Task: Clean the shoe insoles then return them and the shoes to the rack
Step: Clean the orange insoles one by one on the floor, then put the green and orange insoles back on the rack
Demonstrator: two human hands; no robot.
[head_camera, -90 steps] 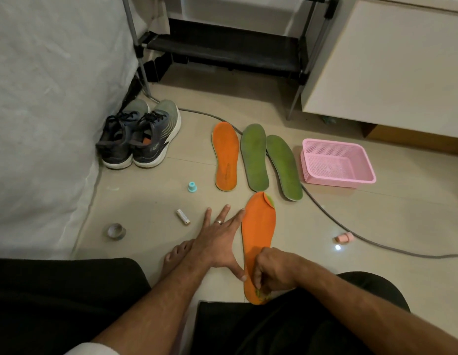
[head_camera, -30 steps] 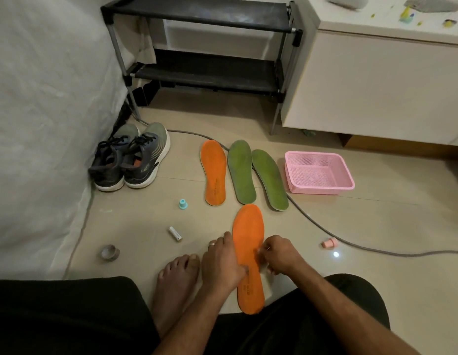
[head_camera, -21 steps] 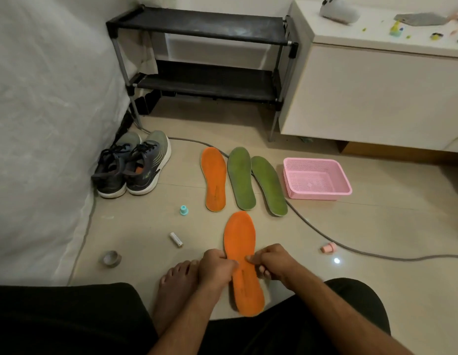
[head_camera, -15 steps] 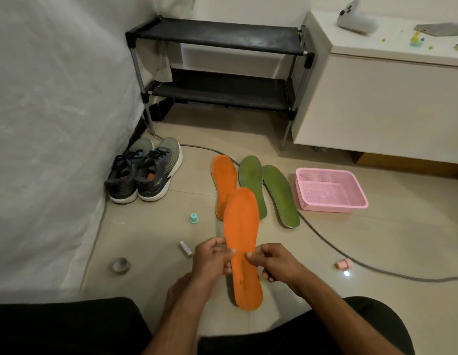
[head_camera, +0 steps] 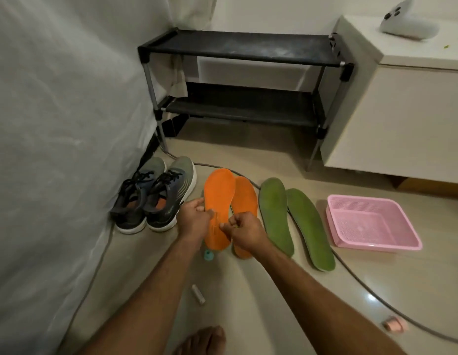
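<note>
Orange foam fills the middle of the scene: a person's left hand [head_camera: 194,221] and right hand [head_camera: 242,228] hold a flat orange insole [head_camera: 219,201] by its two long edges, fingers [head_camera: 199,202] clamped on it, above its orange twin [head_camera: 246,201] lying on the tiled floor [head_camera: 274,290]. Two green insoles [head_camera: 275,213] lie just beside it, a pink plastic basket [head_camera: 371,224] further right. The grey running shoes [head_camera: 156,196] stand by the white sheet, the black two-shelf rack [head_camera: 238,80] bare behind. The insole looks bound for a shoe; it is best fed toe-first, kept flat and uncreased, the heel pressed down last.
</note>
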